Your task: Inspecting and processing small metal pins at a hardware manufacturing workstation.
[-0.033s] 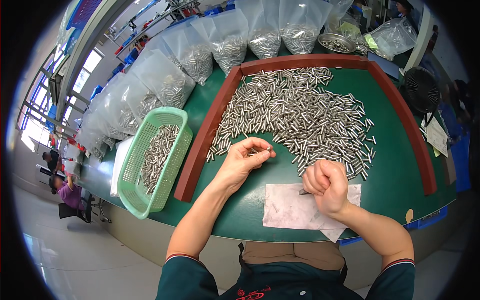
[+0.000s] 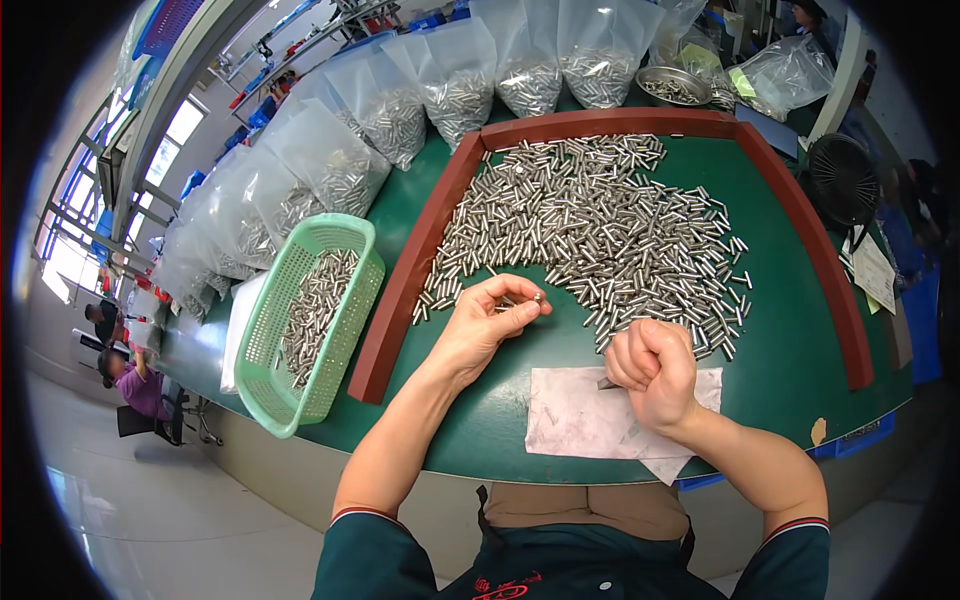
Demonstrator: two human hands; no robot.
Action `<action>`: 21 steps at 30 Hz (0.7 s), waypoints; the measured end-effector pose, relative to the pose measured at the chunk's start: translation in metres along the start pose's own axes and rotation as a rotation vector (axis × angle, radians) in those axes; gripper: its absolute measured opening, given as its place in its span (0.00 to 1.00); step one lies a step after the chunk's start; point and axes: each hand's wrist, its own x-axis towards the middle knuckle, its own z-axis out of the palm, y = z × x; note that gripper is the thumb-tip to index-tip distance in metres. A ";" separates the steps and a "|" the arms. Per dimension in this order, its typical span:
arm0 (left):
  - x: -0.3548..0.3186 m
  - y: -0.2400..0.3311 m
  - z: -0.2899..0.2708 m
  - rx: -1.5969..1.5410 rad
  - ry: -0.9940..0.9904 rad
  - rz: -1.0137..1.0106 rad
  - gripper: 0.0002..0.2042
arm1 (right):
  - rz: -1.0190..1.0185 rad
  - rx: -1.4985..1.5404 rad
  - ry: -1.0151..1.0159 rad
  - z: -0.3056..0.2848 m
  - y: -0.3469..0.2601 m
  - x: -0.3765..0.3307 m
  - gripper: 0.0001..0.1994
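My left hand (image 2: 487, 325) is closed in a pinch at the near edge of a heap of short metal pins (image 2: 600, 215). Between its thumb and fingers sits one metal pin (image 2: 538, 298), its shiny end showing. My right hand (image 2: 655, 375) makes a fist above a stained whitish cloth (image 2: 575, 410) on the green table. A small dark grey end (image 2: 606, 384) sticks out beside that fist; the rest is hidden, so I cannot tell what it is. The heap spreads beyond both hands, toward the far side.
Dark red rails (image 2: 410, 270) border the green tabletop (image 2: 790, 300) on three sides. A light green basket (image 2: 255, 370) with pins stands left of the rail. Clear bags (image 2: 455, 85) of pins line the back and left. A metal bowl (image 2: 673, 86) and a black fan (image 2: 843, 178) are at right.
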 end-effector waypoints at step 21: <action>-0.029 -0.014 0.056 1.006 -0.212 0.295 0.07 | -0.036 0.048 0.022 -0.006 0.001 -0.003 0.19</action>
